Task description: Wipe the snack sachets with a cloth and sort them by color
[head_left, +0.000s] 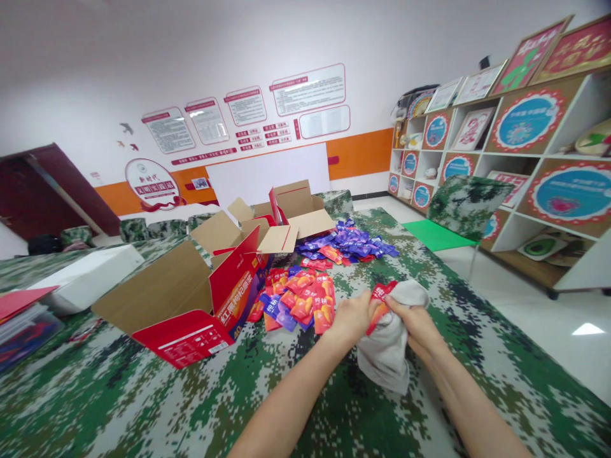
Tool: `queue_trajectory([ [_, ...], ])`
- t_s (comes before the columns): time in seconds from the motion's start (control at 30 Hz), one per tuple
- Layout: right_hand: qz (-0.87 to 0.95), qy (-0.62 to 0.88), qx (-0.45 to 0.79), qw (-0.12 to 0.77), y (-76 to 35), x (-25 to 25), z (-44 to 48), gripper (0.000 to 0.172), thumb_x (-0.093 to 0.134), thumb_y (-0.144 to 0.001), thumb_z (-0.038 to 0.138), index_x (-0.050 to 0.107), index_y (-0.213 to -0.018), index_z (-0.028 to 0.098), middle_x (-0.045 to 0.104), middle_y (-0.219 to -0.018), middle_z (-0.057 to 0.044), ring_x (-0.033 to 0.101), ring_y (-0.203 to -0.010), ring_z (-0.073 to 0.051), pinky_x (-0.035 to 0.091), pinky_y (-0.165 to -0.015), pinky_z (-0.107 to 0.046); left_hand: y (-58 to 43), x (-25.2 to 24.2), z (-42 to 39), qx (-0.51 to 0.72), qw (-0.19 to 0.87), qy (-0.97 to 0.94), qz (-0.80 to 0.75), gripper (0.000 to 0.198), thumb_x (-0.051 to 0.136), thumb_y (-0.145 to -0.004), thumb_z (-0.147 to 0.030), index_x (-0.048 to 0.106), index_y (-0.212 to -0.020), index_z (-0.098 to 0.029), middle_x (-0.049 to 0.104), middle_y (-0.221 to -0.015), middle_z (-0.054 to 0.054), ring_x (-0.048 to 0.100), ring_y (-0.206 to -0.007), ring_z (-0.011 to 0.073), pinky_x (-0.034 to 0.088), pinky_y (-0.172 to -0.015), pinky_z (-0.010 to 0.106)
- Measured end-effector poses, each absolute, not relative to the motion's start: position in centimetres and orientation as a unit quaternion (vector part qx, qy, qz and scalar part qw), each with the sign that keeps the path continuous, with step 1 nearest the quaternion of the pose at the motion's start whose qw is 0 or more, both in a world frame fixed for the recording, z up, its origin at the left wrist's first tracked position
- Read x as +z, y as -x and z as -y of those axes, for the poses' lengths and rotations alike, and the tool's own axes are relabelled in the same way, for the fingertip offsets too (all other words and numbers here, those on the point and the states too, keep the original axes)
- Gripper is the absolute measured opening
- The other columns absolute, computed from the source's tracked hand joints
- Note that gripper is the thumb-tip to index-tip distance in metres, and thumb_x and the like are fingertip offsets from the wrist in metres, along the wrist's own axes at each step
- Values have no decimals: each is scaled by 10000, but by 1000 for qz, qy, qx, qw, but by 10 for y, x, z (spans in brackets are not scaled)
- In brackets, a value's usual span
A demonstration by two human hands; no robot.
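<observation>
My left hand (352,320) pinches a red sachet (382,294) by its left edge, above the table. My right hand (417,323) is closed on a pale grey cloth (384,356), which hangs down and wraps behind the sachet; its thumb presses at the sachet's right side. Just left of my hands lies a heap of red and purple sachets (305,296). Farther back is a second heap, mostly purple sachets (356,240). An opened red carton (205,324) stands left of the nearer heap, flaps spread.
Behind the red carton stands another open cardboard box (291,200). A white box (90,277) and a clear plastic bin (28,334) are at the left. A camouflage cloth covers the table (167,407). Shelves (506,140) and a camouflage-covered chair (468,207) are to the right.
</observation>
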State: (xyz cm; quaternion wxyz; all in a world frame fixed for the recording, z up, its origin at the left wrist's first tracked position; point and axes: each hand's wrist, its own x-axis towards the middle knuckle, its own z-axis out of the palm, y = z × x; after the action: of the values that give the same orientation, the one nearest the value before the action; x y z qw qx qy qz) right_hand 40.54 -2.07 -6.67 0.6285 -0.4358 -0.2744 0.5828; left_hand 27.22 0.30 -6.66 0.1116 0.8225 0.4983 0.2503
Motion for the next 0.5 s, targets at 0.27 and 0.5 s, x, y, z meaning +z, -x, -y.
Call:
queue_trajectory([
  [0.27,359,556,329,673,-392,-87,14,426,602,-686,459,625,-986,157,665,-1031,-87,565,-1041,-250,406,-935,-388,-279,-65,4,274,161,-771,-551,436,149,-913,-393,514,-1046,-197,641,-816,82,599,-742,188,388,-623,275],
  [0.5,320,552,445,628,-392,-80,16,515,537,-719,519,617,-1029,116,700,-884,-97,642,-851,-258,521,-709,-338,-283,-71,26,287,218,-830,-426,366,199,-905,-342,510,-1020,-188,612,-718,74,552,-619,175,363,-576,281],
])
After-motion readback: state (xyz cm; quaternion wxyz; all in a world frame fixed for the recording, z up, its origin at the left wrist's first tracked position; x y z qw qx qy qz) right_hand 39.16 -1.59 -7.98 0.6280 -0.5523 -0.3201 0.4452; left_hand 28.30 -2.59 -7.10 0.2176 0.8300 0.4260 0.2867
